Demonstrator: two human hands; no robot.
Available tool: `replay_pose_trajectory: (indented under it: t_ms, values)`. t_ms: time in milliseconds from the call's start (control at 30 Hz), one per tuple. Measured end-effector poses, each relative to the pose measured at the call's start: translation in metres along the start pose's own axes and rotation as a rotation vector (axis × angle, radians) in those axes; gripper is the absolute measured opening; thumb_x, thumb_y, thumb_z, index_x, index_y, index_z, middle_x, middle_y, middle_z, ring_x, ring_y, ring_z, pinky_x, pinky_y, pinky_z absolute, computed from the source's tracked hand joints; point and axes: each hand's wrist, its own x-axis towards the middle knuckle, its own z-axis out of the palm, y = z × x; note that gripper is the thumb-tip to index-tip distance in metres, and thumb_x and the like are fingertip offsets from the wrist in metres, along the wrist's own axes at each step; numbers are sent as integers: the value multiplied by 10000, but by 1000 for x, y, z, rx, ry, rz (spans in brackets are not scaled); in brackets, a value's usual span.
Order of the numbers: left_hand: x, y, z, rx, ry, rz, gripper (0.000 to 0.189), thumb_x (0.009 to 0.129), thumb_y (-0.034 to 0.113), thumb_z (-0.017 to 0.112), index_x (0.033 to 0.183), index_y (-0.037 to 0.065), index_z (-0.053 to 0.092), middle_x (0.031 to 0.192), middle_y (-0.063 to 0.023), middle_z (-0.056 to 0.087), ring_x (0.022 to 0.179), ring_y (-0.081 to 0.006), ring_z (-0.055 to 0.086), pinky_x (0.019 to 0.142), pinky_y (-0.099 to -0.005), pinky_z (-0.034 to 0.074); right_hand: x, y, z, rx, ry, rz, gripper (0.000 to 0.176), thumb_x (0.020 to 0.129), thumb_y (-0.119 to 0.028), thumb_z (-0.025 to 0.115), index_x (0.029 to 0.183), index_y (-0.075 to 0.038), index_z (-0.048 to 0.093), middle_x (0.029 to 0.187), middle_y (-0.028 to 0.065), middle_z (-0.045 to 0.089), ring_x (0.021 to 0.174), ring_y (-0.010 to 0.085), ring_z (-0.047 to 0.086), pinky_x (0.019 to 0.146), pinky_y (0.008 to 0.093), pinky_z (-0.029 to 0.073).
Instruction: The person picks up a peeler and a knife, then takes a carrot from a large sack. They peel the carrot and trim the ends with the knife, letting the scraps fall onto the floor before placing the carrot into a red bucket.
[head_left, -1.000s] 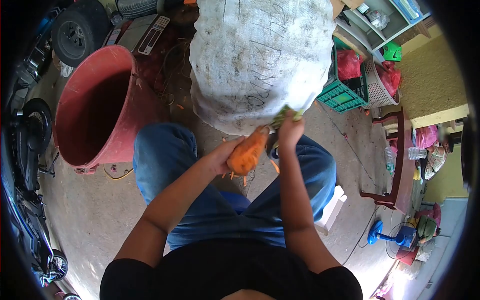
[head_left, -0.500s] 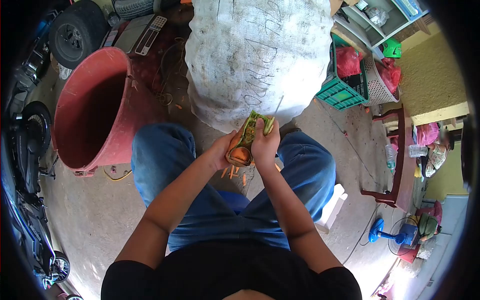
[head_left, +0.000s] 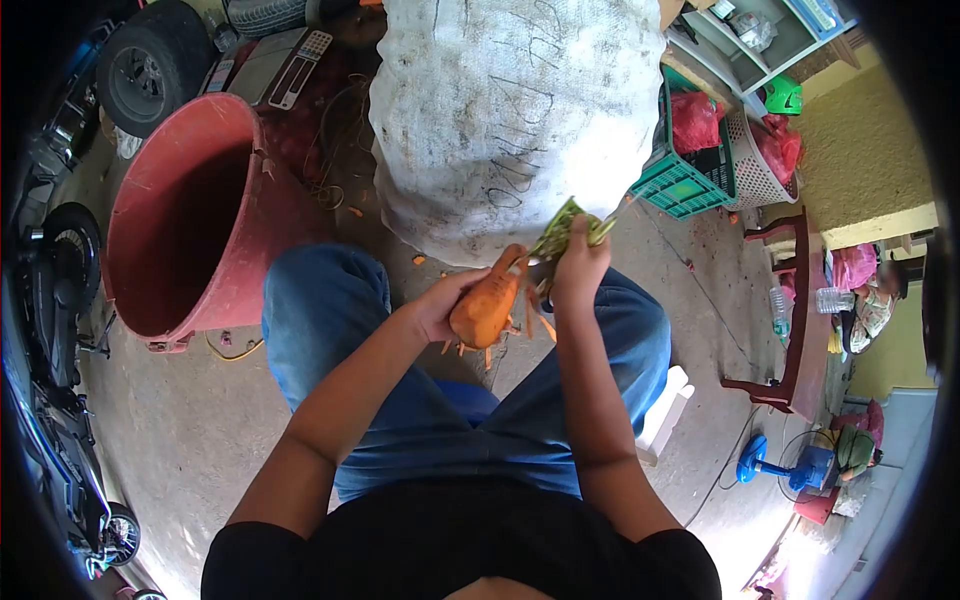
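An orange vegetable (head_left: 485, 310), fat at the near end and tapering away from me, is gripped along its side by my left hand (head_left: 438, 308). Just right of it, my right hand (head_left: 582, 272) is closed around a green mottled piece (head_left: 562, 232), thumb laid along the top. A thin pale blade-like strip (head_left: 622, 208) sticks out beyond that hand. Reddish-brown and orange strips hang between the vegetable and my right hand. More orange strips (head_left: 488, 358) lie on the floor between my knees.
A bulging white sack (head_left: 470, 120) stands ahead. At the left is a red tub (head_left: 245, 225), with a motorbike (head_left: 60, 350) beyond. A green crate (head_left: 690, 200), a white basket (head_left: 790, 190) and a wooden table (head_left: 800, 370) stand right. A person (head_left: 875, 315) is behind the table.
My right hand and the green mottled piece have moved right and away from the vegetable. My left hand has turned the vegetable, showing more of its orange side.
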Motion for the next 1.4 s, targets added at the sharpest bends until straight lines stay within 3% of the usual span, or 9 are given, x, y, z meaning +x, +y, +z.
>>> replay_pose_trajectory:
  t_ms: [333, 400, 533, 633, 767, 867, 933, 1133, 1400]
  values:
    - [2, -5, -6, -55, 130, 93, 352, 877, 294, 304, 1059, 40, 467, 970, -103, 559, 859, -218, 565, 737, -370, 472, -60, -21, 29, -324, -188, -148, 168, 848, -150, 486, 856, 17, 468, 696, 89, 523, 638, 129, 482, 597, 270, 407]
    - [-1, -2, 10, -48, 224, 86, 343, 876, 284, 308, 1049, 37, 469, 968, -108, 559, 847, -219, 567, 737, -370, 472, -58, -16, 28, -300, -149, -207, 169, 829, -137, 502, 844, 24, 455, 640, 155, 549, 567, 241, 559, 523, 324, 416]
    - [6, -3, 4, -93, 297, 79, 318, 872, 254, 315, 1041, 31, 466, 962, -116, 556, 826, -223, 571, 737, -372, 472, -60, -23, 27, -346, -176, -209, 170, 827, -137, 505, 844, 25, 455, 632, 158, 546, 572, 241, 560, 523, 328, 417]
    - [7, -4, 2, -83, 283, 69, 335, 882, 260, 295, 1050, 21, 459, 952, -123, 557, 830, -221, 571, 740, -367, 473, -62, -19, 28, -297, -192, -136, 165, 844, -138, 486, 851, 25, 464, 690, 101, 525, 621, 125, 486, 574, 261, 407]
    - [3, -5, -3, 35, 295, 44, 375, 894, 296, 276, 1059, 6, 448, 942, -133, 553, 819, -232, 572, 719, -367, 480, -25, 6, 10, -461, -37, -358, 152, 805, -117, 519, 824, 13, 443, 667, 183, 547, 571, 267, 543, 527, 352, 412]
    - [-13, -5, 8, 250, 146, -43, 427, 896, 351, 270, 1060, -4, 439, 920, -141, 554, 803, -241, 573, 694, -364, 487, 45, 40, -28, -713, 360, -151, 176, 815, -155, 499, 830, 13, 447, 732, 175, 560, 597, 279, 532, 548, 372, 422]
    - [-12, 0, 11, 195, 57, -14, 445, 890, 378, 289, 1066, -4, 436, 906, -147, 558, 797, -249, 574, 677, -365, 491, 54, 37, -32, -545, 471, -21, 188, 817, -173, 507, 832, 6, 451, 730, 141, 557, 593, 244, 529, 541, 361, 421]
    - [0, 7, -9, 35, 149, 69, 409, 889, 364, 308, 1098, 38, 441, 970, -109, 559, 845, -204, 572, 730, -336, 484, -28, -9, 13, -93, -94, -125, 172, 833, -177, 504, 832, -7, 475, 721, 67, 519, 642, 122, 474, 595, 273, 405]
    - [0, 7, -2, -71, 228, 102, 355, 885, 299, 323, 1030, 17, 482, 925, -118, 576, 809, -203, 584, 710, -328, 489, -59, -8, 33, -265, -210, -86, 171, 846, -164, 494, 843, 4, 466, 703, 65, 512, 648, 114, 478, 600, 254, 404]
